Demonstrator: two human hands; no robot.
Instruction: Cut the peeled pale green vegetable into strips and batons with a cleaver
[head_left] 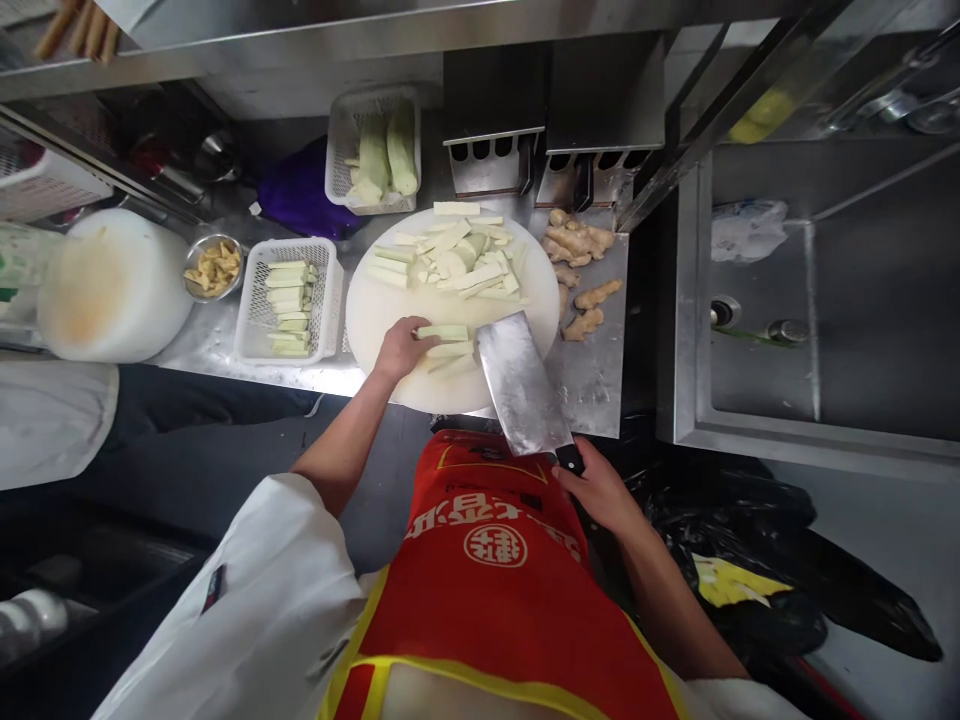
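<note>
1. White round plastic cutting board (382, 310) lies on the stainless steel counter (592, 385), at its front edge, directly before the person.
2. Left hand (401, 348) rests on the board's near part, fingers curled down onto a small stack of pale green peeled vegetable strips (448, 347); the hand grips and steadies the stack.
3. Right hand (600, 490) is closed around the black handle of a broad steel cleaver (521, 385). The blade lies tilted, its far end over the board's near right rim, just beside the held strips.
4. A loose pile of cut pale green pieces (457, 258) covers the far half of the board, apart from the held stack.
5. White slotted plastic basket (259, 300), left of the board and touching or nearly touching it, holds further cut strips.
6. A second white basket (341, 140), behind the board, holds larger peeled pieces.
7. Knobs of raw ginger (579, 242) lie on the counter right of the board.
8. Small steel bowl (214, 268) with yellowish slices stands left of the nearer basket.
9. A steel sink (862, 300) adjoins on the right.
10. The person wears a red apron (495, 570) over white sleeves.
</note>
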